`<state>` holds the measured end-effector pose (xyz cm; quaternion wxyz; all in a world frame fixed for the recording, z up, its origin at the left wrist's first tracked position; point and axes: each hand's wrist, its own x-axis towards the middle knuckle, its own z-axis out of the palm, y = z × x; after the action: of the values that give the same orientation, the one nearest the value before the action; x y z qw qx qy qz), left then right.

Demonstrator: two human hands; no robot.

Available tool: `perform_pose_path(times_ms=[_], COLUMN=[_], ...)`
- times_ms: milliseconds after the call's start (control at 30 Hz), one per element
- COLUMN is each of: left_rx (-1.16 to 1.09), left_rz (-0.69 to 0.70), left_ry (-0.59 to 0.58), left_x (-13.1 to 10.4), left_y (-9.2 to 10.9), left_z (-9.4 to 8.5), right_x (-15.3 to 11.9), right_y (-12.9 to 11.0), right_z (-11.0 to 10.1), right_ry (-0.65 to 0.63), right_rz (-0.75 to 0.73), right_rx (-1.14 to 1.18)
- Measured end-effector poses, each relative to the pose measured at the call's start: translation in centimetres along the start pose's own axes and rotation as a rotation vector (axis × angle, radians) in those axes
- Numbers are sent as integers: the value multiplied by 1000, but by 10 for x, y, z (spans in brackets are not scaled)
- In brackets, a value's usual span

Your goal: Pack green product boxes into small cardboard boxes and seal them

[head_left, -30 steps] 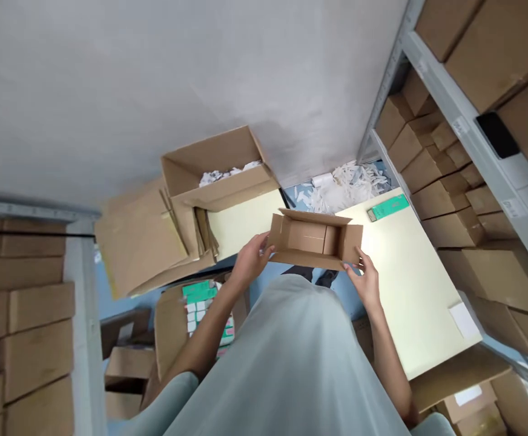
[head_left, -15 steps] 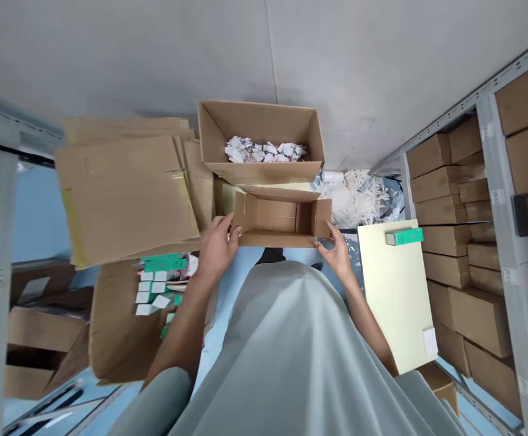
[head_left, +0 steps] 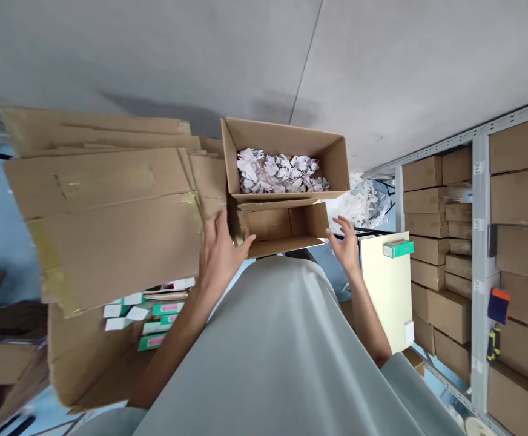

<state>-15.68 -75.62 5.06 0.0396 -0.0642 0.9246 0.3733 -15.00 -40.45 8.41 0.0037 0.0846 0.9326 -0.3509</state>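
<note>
A small open cardboard box (head_left: 286, 245) stands in front of my body, its inside bare brown cardboard. My left hand (head_left: 221, 248) is at its left end, thumb spread from the fingers, the thumb tip by the near left corner. The fingers point up beside the stacked flat cardboard (head_left: 123, 242). At the box's right end my right hand (head_left: 346, 245) has its fingers apart, with the thumb close to the wall; whether it touches I cannot tell. Just behind stands a larger open cardboard box (head_left: 286, 130) holding crumpled white paper (head_left: 282, 172).
Lower left, a big carton (head_left: 77, 357) holds several green-and-white small boxes (head_left: 155, 341). A cream board (head_left: 384, 290) at right carries a green box (head_left: 399, 248). Shelving (head_left: 479, 242) with brown cartons stands farther right. White shredded paper (head_left: 364, 200) lies behind the board.
The view has shifted and turned. My fingers have come away from the small box's ends and spread; the box sits closer against the larger box.
</note>
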Motion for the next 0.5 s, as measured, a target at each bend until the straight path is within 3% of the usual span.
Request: perform_pose_path(times_ms=[100,200,267,367,500], left_rx=[-2,12,2,-21,4], left_rz=[127,171,158,110,83], left_ry=[-18,-82,-104,-102,-87], left_x=[34,63,75,80,77], left_y=[19,30,31,29,27], left_z=[-7,1,11,23,29], right_x=[46,110,154,209,245], right_y=[-32,-65,-86,-112,-136], right_z=[-17,-2,29,92,164], right_ry=[-18,-169,-326,-567,-670], right_rz=[-113,-213,-279,-361,-442], right_rx=[-9,-18,-58,-177,-262])
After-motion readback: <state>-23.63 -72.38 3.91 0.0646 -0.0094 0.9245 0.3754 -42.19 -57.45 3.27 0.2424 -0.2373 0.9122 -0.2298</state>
